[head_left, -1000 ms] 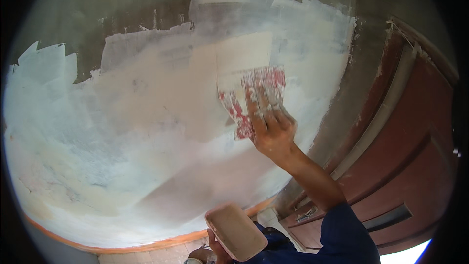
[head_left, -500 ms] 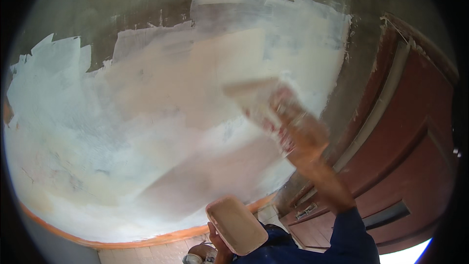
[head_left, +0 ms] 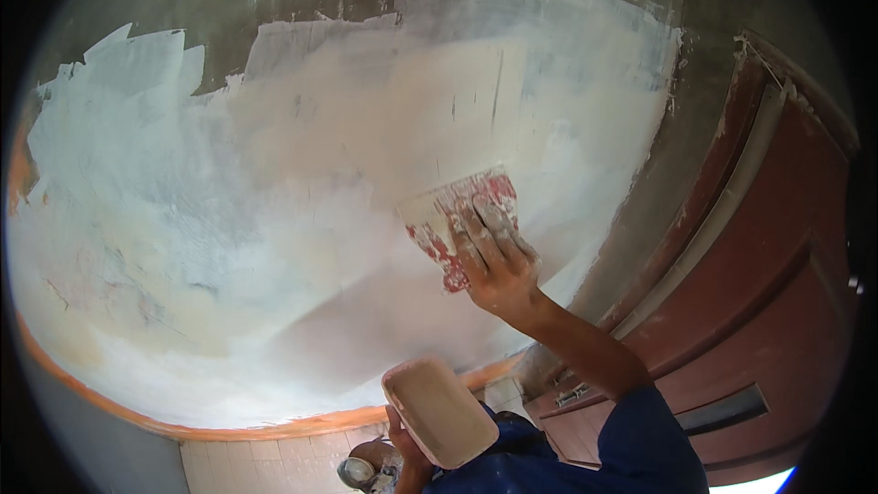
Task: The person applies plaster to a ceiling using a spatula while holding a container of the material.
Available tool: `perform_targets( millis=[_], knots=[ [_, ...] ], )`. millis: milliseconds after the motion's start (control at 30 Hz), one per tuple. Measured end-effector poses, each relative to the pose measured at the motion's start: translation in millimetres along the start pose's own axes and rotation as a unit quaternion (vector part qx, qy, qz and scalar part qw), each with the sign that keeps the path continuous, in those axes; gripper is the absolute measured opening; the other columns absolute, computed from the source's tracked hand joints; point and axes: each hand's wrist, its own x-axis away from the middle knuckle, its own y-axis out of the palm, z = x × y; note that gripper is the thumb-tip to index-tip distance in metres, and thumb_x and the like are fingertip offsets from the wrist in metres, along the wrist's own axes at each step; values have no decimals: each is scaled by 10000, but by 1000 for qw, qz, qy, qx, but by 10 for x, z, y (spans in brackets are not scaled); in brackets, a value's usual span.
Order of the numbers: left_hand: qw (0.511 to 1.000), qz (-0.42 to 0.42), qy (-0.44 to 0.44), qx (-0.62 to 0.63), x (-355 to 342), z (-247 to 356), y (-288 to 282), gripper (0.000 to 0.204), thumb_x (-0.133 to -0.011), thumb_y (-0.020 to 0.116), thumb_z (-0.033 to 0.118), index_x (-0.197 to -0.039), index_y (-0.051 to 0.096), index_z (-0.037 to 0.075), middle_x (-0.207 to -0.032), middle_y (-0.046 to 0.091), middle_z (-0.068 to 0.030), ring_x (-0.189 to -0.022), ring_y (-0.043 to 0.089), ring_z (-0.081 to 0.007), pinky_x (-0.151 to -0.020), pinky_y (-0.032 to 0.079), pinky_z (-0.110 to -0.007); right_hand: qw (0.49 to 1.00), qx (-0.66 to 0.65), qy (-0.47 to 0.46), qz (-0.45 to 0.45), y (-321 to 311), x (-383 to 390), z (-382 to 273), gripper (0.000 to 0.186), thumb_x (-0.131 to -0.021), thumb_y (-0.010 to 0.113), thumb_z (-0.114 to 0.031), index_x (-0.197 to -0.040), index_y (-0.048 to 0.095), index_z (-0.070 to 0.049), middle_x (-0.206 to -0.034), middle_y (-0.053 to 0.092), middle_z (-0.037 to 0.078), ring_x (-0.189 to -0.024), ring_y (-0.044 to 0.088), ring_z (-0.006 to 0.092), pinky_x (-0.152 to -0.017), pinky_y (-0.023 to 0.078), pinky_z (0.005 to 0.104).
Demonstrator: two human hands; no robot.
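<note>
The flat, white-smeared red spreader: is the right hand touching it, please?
Touching: the head view shows the right hand with its fingers laid across the flat, white-smeared red spreader.

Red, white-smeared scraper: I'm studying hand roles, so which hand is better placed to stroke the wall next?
Right, probably: the right hand holds the scraper at the patchy whitish wall, while the left hand holds a beige rectangular tray lower.

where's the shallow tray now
The shallow tray is at the bottom centre of the head view, in the left hand, below the red-and-white scraper.
</note>
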Motion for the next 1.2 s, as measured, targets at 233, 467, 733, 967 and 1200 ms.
perform_targets(
  millis=[233, 467, 733, 967, 1200],
  knots=[
    [1000, -11, -1, 10, 42, 36, 105, 672, -936, 376, 580, -1380, 384, 76, -1367, 462, -139, -1207, 494, -310, -1022, 405, -459, 992, -86, 73, 61, -426, -195, 271, 429, -632, 683, -22, -1058, 652, 6, -1102, 641, 163, -999, 645, 344, -837, 544, 427],
    [999, -17, -18, 27, -6, -24, -27, 671, -936, 378, 580, -1379, 385, 76, -1360, 467, -140, -1208, 493, -309, -1021, 407, -456, 995, 9, 36, 96, -139, -879, 568, 575, -613, 644, 43, -1185, 589, 22, -1219, 571, 219, -1071, 587, 366, -879, 518, 414],
    [1000, -8, 10, -19, -36, 50, -39, 670, -936, 382, 578, -1379, 386, 76, -1354, 472, -141, -1207, 493, -309, -1020, 407, -455, 996, -37, 38, -66, 164, 197, 196, 604, -578, 612, 23, -1182, 589, 16, -1141, 609, 208, -857, 630, 305, -768, 542, 379],
    [1000, -19, 6, -10, -87, 91, 7, 655, -944, 370, 572, -1371, 397, 77, -1342, 482, -138, -1200, 498, -303, -1023, 405, -449, 992, -119, 18, 27, -276, 326, 129, 420, -641, 641, -9, -1059, 658, 22, -1096, 640, 187, -961, 652, 312, -829, 546, 411],
    [1000, 13, 14, -19, -30, 44, 227, 573, -963, 302, 561, -1287, 439, 108, -1216, 525, -95, -1095, 537, -244, -944, 444, -409, 994, -72, 72, 33, -312, -873, 377, 464, -704, 613, -11, -1164, 593, 49, -1212, 577, 216, -1083, 587, 348, -899, 510, 447]
  ],
)
